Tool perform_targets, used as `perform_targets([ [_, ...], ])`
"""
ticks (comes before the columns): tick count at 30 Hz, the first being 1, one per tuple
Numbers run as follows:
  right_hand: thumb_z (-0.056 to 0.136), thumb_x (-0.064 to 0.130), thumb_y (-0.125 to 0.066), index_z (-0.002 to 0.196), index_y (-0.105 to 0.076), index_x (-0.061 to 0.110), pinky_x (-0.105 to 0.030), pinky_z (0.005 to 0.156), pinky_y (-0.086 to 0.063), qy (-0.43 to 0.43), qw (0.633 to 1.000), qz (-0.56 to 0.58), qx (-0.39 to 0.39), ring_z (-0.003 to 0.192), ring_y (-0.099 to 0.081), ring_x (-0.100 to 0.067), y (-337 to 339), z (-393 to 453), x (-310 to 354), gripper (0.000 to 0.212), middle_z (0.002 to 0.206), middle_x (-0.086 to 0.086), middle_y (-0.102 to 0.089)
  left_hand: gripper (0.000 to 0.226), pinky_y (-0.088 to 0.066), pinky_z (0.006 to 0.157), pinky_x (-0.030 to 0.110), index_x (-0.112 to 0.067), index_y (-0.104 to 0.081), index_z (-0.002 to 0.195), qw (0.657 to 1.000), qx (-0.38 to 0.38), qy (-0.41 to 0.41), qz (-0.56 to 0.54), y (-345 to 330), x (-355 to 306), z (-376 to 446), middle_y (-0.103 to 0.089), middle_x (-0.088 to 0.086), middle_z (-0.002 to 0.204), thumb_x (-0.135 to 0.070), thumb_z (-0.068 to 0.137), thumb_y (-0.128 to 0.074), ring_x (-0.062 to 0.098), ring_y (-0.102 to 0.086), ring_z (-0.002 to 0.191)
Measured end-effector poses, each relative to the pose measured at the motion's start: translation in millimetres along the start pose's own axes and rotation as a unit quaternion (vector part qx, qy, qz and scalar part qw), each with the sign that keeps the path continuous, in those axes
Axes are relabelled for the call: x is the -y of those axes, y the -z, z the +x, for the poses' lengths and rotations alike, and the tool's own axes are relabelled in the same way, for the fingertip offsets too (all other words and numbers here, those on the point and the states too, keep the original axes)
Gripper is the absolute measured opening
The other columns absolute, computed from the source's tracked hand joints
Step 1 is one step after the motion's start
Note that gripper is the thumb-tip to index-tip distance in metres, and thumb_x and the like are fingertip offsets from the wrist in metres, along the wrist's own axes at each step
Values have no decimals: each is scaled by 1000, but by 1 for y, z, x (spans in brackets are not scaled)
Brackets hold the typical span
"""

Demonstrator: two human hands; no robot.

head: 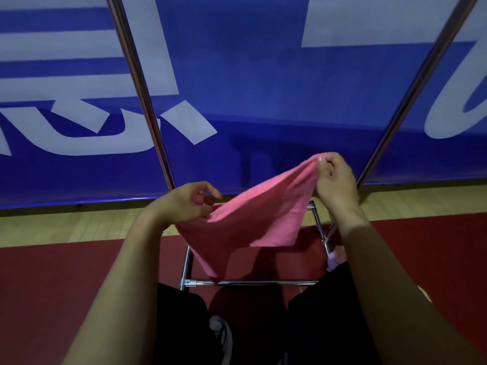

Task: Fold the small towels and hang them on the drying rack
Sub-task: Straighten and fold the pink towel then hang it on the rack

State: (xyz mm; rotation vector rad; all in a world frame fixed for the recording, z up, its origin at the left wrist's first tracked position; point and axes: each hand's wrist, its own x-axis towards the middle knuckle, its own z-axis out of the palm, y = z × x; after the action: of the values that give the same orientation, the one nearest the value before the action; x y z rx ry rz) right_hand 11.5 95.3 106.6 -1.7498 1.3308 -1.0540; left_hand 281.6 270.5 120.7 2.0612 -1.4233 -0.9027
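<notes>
Pink terry cloth, a small towel (245, 222), hangs stretched in the air between two hands above the chrome base frame of the drying rack (253, 282), well clear of the red floor mat (52, 285). At nine o'clock of the towel the left hand (187, 204) pinches one corner with curled fingers, while at one o'clock the right hand (334, 180) pinches the raised opposite corner between thumb and fingers. Beyond them, at twelve o'clock, stands a blue banner (250, 75) crossed by the rack's two slanting poles.
</notes>
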Motion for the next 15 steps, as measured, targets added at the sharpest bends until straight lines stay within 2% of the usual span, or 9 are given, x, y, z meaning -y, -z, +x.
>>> perform_targets([
  [2,109,33,-44,109,-60,18,-44,92,-53,-5,1000,-12,9,101,-65,-23,0,0,-2,23,104,0,-68,15,-56,86,29,-30,-73,106,1000,12,1,-14,2,0,-3,-78,0,100,-37,93,-77,17,-72,93],
  [4,109,35,-43,110,-59,17,-50,95,-53,-14,1000,-16,9,103,-64,-25,0,1,-2,24,108,-2,-67,21,-52,79,17,-26,-75,106,998,-5,-10,-55,2,-3,-4,-76,-4,98,-42,93,-74,6,-68,85],
  [7,109,35,-40,111,-58,16,-50,95,-53,-49,999,-10,-3,105,-63,-28,3,5,-2,25,111,-5,-65,17,-50,76,20,-23,-74,109,988,-61,-26,-137,1,-7,-5,-71,3,93,-33,95,-75,5,-61,78],
  [9,109,34,-40,113,-57,17,-52,95,-53,-67,998,-7,-12,105,-63,-28,6,7,-3,25,112,-5,-64,16,-53,84,29,-25,-73,114,984,-66,-35,-161,2,-6,-5,-71,8,99,-21,98,-71,9,-63,84],
  [11,109,34,-40,114,-58,18,-53,95,-54,-76,997,-3,-20,104,-63,-28,9,8,-4,25,112,-5,-65,22,-54,87,35,-29,-72,117,982,-74,-32,-170,2,-6,-6,-72,4,100,-17,100,-65,12,-64,85],
  [15,109,34,-41,109,-57,19,-52,93,-55,-81,996,24,-29,102,-64,-27,14,8,-7,22,110,-6,-65,31,-46,67,31,-27,-71,114,967,-88,7,-240,1,-10,-6,-65,4,92,-21,89,-54,14,-58,71],
])
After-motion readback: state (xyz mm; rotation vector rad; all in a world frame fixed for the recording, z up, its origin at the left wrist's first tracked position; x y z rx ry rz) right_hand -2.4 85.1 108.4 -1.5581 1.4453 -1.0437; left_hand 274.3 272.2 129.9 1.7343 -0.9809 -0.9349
